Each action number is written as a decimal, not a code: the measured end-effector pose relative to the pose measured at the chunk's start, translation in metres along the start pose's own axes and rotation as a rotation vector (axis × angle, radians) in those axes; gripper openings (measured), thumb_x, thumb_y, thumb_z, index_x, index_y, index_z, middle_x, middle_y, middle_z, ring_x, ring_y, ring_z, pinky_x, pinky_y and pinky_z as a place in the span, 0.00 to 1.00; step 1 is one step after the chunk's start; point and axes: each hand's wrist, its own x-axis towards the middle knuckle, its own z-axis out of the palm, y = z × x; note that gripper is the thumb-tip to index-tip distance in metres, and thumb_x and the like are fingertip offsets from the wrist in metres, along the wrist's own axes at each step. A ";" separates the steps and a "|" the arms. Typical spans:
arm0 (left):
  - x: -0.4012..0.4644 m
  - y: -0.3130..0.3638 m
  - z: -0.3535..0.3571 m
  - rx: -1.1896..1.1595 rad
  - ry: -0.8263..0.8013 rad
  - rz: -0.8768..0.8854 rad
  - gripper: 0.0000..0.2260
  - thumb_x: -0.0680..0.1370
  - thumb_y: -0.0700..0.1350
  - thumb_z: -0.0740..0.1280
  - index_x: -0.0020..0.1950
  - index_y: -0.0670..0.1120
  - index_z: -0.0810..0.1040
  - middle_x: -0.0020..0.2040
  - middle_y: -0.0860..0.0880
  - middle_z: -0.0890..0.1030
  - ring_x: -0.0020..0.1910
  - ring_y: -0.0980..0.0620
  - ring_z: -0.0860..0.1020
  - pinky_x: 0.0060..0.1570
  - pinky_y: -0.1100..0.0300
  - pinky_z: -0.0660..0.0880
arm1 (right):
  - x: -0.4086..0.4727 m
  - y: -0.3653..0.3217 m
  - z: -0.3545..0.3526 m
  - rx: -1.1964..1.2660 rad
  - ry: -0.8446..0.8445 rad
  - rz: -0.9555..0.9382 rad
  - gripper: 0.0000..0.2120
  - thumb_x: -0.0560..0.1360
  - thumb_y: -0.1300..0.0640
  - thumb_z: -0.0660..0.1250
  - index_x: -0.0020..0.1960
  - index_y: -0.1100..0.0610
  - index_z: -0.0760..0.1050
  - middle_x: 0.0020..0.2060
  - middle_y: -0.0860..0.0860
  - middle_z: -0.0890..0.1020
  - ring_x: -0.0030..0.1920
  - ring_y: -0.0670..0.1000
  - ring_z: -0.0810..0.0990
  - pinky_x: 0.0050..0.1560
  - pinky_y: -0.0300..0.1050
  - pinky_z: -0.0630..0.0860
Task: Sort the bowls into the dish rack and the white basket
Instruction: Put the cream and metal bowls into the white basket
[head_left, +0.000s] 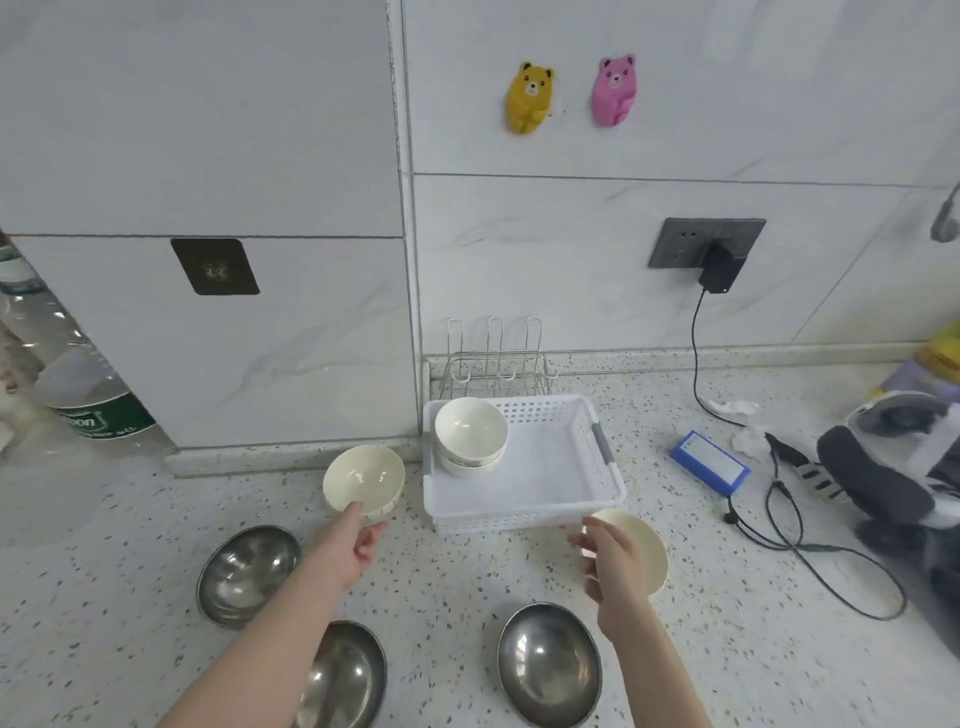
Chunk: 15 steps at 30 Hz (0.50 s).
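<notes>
Nearest on the speckled bench sit three steel bowls. The right hand grips a cream bowl, tilted. The left hand pinches the rim of another cream bowl, seemingly lifted. Beyond, the white basket holds stacked white bowls; the wire dish rack stands behind.

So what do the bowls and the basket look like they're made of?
Cream bowls: likely glazed ceramic, though melamine is possible; glossy highlights. Grey bowls: apparently stainless steel, with mirror-like reflections. White basket: plastic, matte, with moulded perforated walls.
</notes>
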 end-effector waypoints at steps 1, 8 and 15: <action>0.001 0.000 0.001 0.007 -0.004 -0.003 0.19 0.82 0.45 0.62 0.72 0.42 0.65 0.51 0.37 0.80 0.28 0.55 0.67 0.13 0.69 0.60 | -0.002 0.003 -0.003 0.003 0.019 0.004 0.09 0.79 0.61 0.63 0.57 0.58 0.78 0.39 0.52 0.82 0.27 0.46 0.66 0.26 0.38 0.60; -0.002 0.004 0.009 0.003 -0.003 0.045 0.18 0.81 0.36 0.56 0.71 0.37 0.65 0.63 0.32 0.78 0.21 0.59 0.64 0.14 0.69 0.57 | -0.013 0.030 -0.030 -0.069 0.291 -0.027 0.08 0.78 0.58 0.62 0.51 0.61 0.78 0.38 0.55 0.83 0.32 0.50 0.68 0.30 0.43 0.65; -0.022 -0.004 -0.002 0.008 -0.005 0.080 0.18 0.79 0.37 0.56 0.69 0.39 0.67 0.57 0.34 0.80 0.17 0.60 0.65 0.15 0.69 0.57 | -0.008 0.049 -0.047 -0.092 0.329 0.204 0.19 0.79 0.49 0.59 0.52 0.67 0.74 0.36 0.58 0.85 0.26 0.48 0.66 0.22 0.38 0.63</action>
